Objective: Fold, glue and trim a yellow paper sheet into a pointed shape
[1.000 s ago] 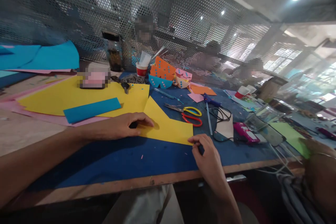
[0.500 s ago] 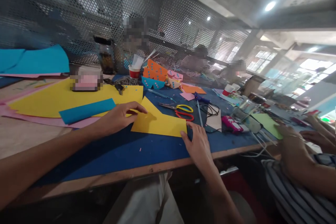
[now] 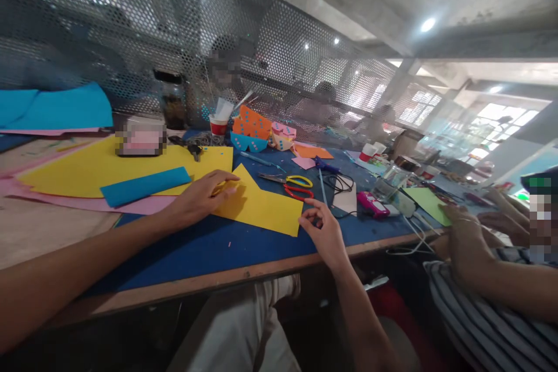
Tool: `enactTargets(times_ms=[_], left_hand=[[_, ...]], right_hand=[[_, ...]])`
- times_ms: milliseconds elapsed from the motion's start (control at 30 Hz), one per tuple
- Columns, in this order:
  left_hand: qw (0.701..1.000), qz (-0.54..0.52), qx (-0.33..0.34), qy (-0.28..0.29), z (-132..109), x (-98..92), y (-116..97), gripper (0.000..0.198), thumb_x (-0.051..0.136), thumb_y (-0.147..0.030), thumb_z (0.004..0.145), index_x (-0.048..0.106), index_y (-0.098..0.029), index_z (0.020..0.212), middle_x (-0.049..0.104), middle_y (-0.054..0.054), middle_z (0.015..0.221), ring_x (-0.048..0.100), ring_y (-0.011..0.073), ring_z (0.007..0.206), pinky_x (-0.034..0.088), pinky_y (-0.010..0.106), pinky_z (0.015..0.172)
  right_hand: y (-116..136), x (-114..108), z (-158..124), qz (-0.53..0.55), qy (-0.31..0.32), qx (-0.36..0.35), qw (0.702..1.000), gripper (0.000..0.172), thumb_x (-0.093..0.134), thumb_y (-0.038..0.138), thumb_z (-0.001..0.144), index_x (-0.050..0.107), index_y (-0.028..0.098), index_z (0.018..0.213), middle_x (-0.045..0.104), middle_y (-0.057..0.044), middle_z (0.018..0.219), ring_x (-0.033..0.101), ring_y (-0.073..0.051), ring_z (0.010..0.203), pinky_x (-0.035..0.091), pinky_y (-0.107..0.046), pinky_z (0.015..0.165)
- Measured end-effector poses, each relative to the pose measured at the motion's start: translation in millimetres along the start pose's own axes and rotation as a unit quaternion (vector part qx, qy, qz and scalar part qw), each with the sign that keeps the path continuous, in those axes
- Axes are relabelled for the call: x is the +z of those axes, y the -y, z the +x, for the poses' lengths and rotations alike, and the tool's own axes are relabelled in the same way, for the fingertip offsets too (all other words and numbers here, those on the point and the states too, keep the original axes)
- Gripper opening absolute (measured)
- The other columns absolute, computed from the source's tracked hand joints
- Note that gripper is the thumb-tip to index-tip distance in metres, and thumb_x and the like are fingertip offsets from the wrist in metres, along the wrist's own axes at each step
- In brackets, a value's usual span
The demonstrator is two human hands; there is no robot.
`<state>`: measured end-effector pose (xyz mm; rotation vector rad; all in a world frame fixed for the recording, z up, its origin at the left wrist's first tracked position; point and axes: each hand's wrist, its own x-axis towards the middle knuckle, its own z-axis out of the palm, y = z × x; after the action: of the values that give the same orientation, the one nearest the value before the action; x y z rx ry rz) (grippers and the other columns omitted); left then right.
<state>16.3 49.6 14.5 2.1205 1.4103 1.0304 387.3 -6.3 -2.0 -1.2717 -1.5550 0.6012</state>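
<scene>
A yellow paper sheet (image 3: 270, 209) with a pointed upper left part lies on the blue mat, its lower right edge tilted toward me. My left hand (image 3: 209, 195) hovers or rests over its left end, fingers bent and apart, the thumb slightly blurred. At the right edge of the sheet, my right hand (image 3: 320, 226) has thumb and forefinger closed on the paper's border. Just beyond the sheet are scissors (image 3: 299, 181) with yellow and red handles. A folded blue paper strip (image 3: 146, 186) lies left of my left hand.
Larger yellow sheets (image 3: 78, 171) and pink paper are stacked at left. Orange and blue dotted paper masks (image 3: 250, 128), a paper cup (image 3: 219, 125) and a glass jar (image 3: 173, 104) stand at the back. Right are a magenta device (image 3: 374, 204), cords and another person's arm (image 3: 475, 244).
The yellow sheet has turned slightly, its right end swinging nearer to me. My right hand's fingers have drawn together at its edge. The camera view has shifted a little.
</scene>
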Motion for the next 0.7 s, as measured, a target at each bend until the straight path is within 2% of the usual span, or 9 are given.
enactTargets(times_ms=[100, 200, 300, 433, 567, 700], left_hand=[[0.999, -0.007, -0.016, -0.035, 0.0, 1.0, 2.2, 0.087, 0.048, -0.094, 0.109, 0.082, -0.024, 0.147, 0.083, 0.018, 0.157, 0.077, 0.0451, 0.148, 0.063, 0.059, 0.13], [0.997, -0.012, -0.03, -0.068, 0.6, 0.3, 7.0, 0.087, 0.042, -0.092, 0.112, 0.082, -0.024, 0.147, 0.084, 0.014, 0.158, 0.075, 0.0448, 0.149, 0.059, 0.058, 0.134], [0.996, -0.019, -0.039, -0.08, -0.2, -3.8, 10.0, 0.082, 0.037, -0.086, 0.12, 0.082, -0.022, 0.146, 0.084, 0.009, 0.161, 0.072, 0.0442, 0.154, 0.055, 0.054, 0.138], [0.996, -0.022, -0.035, -0.082, -1.9, -10.9, 9.5, 0.077, 0.036, -0.078, 0.126, 0.079, -0.017, 0.147, 0.084, 0.008, 0.161, 0.074, 0.0427, 0.151, 0.055, 0.052, 0.137], [0.997, -0.011, -0.004, -0.078, -1.4, -10.6, 6.4, 0.069, 0.048, -0.076, 0.123, 0.079, -0.02, 0.149, 0.083, 0.007, 0.163, 0.072, 0.0423, 0.154, 0.055, 0.05, 0.136], [0.997, 0.0, 0.038, -0.068, 0.6, -3.9, 3.9, 0.074, 0.054, -0.082, 0.116, 0.08, -0.025, 0.155, 0.079, 0.01, 0.17, 0.065, 0.0441, 0.163, 0.045, 0.058, 0.146]], right_hand=[[1.2, -4.0, -0.4, 0.019, -0.009, -0.008, 1.0, 0.036, 0.082, 0.048, 0.091, 0.087, 0.022, 0.115, 0.084, -0.004, 0.091, 0.07, -0.022, 0.077, 0.057, -0.036, 0.075], [3.7, -7.5, -1.9, 0.028, -0.022, -0.025, 0.999, 0.029, 0.08, 0.051, 0.092, 0.085, 0.024, 0.1, 0.082, -0.005, 0.094, 0.071, -0.023, 0.08, 0.058, -0.036, 0.076], [6.3, -10.8, -4.0, 0.039, -0.049, -0.044, 0.997, 0.023, 0.078, 0.047, 0.094, 0.083, 0.025, 0.098, 0.08, -0.006, 0.104, 0.071, -0.022, 0.087, 0.059, -0.035, 0.08], [4.3, -15.6, -6.5, 0.074, -0.082, -0.067, 0.992, 0.018, 0.079, 0.044, 0.096, 0.079, 0.026, 0.098, 0.074, -0.006, 0.108, 0.07, -0.022, 0.087, 0.059, -0.035, 0.08], [1.3, -19.3, -6.4, 0.111, -0.073, -0.09, 0.987, 0.025, 0.078, 0.051, 0.102, 0.073, 0.027, 0.097, 0.08, -0.01, 0.118, 0.076, -0.028, 0.105, 0.06, -0.038, 0.09], [6.9, -22.0, -0.8, 0.167, -0.067, -0.093, 0.979, 0.027, 0.078, 0.052, 0.098, 0.069, 0.028, 0.094, 0.081, -0.013, 0.122, 0.076, -0.034, 0.12, 0.06, -0.044, 0.102]])
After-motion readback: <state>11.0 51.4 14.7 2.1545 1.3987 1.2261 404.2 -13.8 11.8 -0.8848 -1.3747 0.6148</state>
